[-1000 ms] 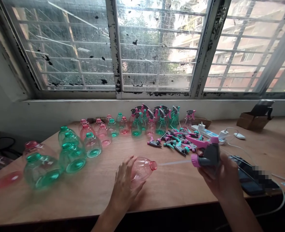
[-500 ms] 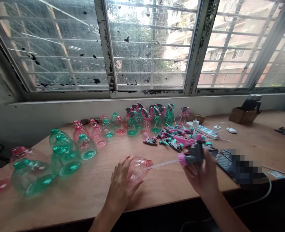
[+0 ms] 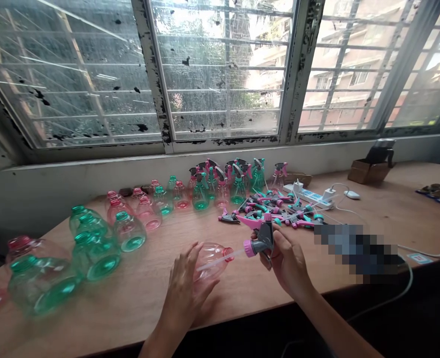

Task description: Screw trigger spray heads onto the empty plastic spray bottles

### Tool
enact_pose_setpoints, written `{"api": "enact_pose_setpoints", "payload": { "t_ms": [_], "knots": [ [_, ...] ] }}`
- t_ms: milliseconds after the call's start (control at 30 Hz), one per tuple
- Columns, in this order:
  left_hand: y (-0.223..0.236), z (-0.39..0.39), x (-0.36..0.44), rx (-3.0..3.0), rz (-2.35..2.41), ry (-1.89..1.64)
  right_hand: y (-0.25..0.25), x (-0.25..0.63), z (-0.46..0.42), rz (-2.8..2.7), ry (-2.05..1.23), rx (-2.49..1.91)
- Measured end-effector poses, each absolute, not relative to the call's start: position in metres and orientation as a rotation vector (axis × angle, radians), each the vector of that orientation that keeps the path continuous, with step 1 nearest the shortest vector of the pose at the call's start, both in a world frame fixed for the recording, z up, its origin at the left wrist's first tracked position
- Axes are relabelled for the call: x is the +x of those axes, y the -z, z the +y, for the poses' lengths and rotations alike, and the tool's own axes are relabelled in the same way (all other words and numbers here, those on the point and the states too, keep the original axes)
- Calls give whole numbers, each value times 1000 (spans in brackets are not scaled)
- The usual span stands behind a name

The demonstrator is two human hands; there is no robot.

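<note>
One pink bottle [image 3: 213, 248] on its side over the near middle of the wooden table [image 3: 253, 291], neck [image 3: 228, 254] pointing right; cannot tell whether its underside touches the wood. Left hand [image 3: 184, 281]: forearm slanting up from the near side, back of the hand up, fingers bent over the left end of the bottle, thumb stretched rightward along the near side; grip fairly wide, holding the bottle round its body. Right hand [image 3: 289, 258]: forearm coming in from the near right, fingers curled about the grey body of a spray head [image 3: 264, 237]; grip narrow, closed on it. Pink trigger [image 3: 247, 222] points left. Pink collar [image 3: 249, 248] faces the neck, a small gap between them. Clear tube [image 3: 214, 262] runs left from the collar through the neck, left end inside the bottle. Beyond the right hand, a loose pile of spray heads [image 3: 275, 201]. Far middle: capped bottles [image 3: 238, 191] standing close together. Left: open green bottles [image 3: 97, 253], pink ones among them.
</note>
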State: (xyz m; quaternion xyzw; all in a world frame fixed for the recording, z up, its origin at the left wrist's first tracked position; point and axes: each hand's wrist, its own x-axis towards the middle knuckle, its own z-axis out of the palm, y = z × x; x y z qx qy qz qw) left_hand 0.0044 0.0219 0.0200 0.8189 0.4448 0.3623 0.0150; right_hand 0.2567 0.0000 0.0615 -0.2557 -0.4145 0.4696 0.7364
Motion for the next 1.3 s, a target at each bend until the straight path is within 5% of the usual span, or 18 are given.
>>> {"api": "enact_pose_setpoints", "payload": {
  "t_ms": [1067,1300],
  "knots": [
    [-19,22,5,2501,1401,-1129,-89,297,-24,-679,-774,-594],
    [-18,23,5,2512,1403,-1138,-64,273,-4,-1042,-806,-670]
  ]
}}
